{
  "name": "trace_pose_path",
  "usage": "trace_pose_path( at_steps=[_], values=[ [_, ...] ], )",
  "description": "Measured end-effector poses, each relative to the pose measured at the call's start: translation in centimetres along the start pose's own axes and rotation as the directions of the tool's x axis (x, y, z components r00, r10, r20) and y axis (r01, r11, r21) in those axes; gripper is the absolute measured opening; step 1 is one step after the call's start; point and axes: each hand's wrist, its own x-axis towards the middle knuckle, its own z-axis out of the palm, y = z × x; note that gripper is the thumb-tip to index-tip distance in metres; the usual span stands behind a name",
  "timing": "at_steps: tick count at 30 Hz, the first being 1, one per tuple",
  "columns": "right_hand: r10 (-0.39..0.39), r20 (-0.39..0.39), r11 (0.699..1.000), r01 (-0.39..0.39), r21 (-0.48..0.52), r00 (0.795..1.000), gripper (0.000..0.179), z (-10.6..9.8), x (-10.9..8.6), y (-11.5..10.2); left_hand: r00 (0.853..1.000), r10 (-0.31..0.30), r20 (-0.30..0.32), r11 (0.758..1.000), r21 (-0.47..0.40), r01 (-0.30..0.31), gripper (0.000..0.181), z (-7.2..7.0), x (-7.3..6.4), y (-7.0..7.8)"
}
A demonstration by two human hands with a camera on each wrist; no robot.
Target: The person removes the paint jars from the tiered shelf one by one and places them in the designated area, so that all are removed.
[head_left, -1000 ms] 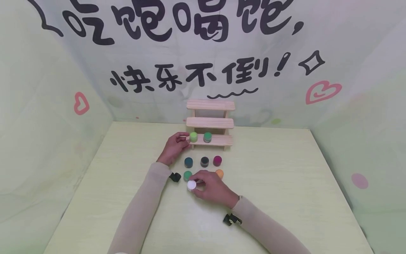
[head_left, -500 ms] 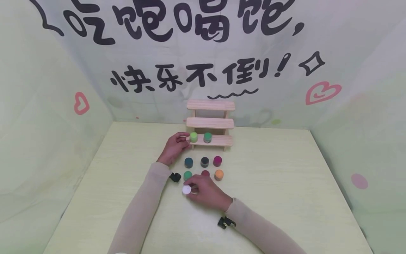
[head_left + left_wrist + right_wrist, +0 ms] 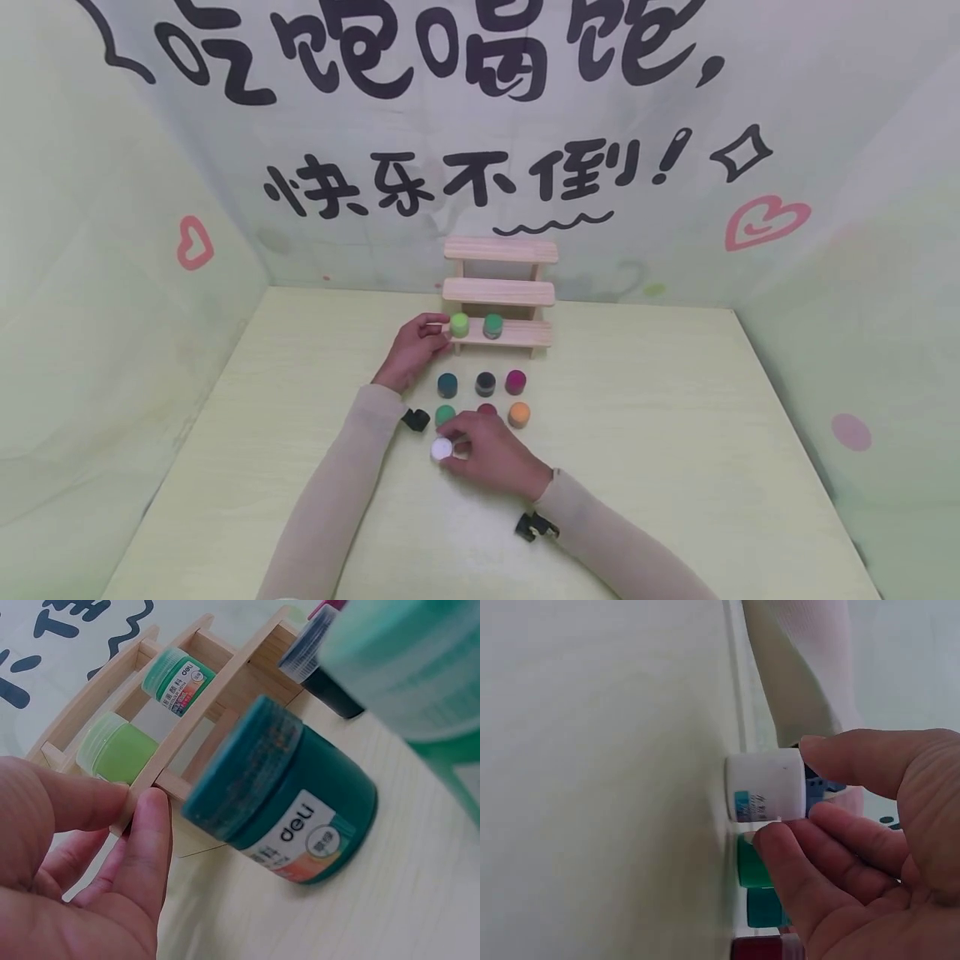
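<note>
In the head view, my right hand [image 3: 495,457] holds a white paint jar [image 3: 441,449] between thumb and fingers at the near end of the jar group. The right wrist view shows the white paint jar [image 3: 765,786] pinched at one end, its other end right at the tabletop. My left hand [image 3: 411,352] pinches the left end of the lowest step of a small wooden three-step shelf [image 3: 498,292]. On that step stand a light-green paint jar [image 3: 459,326], close by my left fingertips, and a green paint jar [image 3: 492,326].
In front of the shelf stand dark teal [image 3: 447,385], black [image 3: 485,384] and magenta [image 3: 515,382] jars. Nearer are green [image 3: 445,413], dark red [image 3: 487,409] and orange [image 3: 519,415] jars, the red partly hidden by my right hand. A printed cloth [image 3: 360,133] hangs behind.
Over the first half second my right hand shifted left and towards me with the white paint jar, uncovering the orange jar; since then it has stayed about still. The left hand keeps its hold.
</note>
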Motion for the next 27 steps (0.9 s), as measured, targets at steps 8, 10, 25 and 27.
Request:
trace_pose_path(
  at_steps=[8, 10, 25, 27],
  values=[
    [0.045, -0.012, 0.985, -0.042, 0.169, 0.999, 0.036, -1.9, 0.3, -0.5, 1.0, -0.008, -0.006, 1.0, 0.017, 0.008, 0.036, -0.2, 0.2, 0.0],
    [0.051, -0.026, 0.982, -0.045, 0.181, 0.998, 0.036, -2.4, 0.5, -0.4, 1.0, -0.008, -0.002, 1.0, 0.011, 0.008, 0.036, -0.1, 0.1, 0.0],
    [0.074, -0.146, 0.975, -0.041, 0.216, 0.986, 0.036, -5.1, 1.3, 1.0, 1.0, -0.009, -0.008, 1.0, -0.002, 0.009, 0.036, 0.1, 0.0, 0.0],
    [0.088, -0.162, 0.975, -0.051, 0.217, 0.983, 0.036, -5.5, 1.4, 1.3, 1.0, -0.011, -0.005, 1.0, 0.001, 0.011, 0.037, 0.1, 0.0, 0.0]
  ],
)
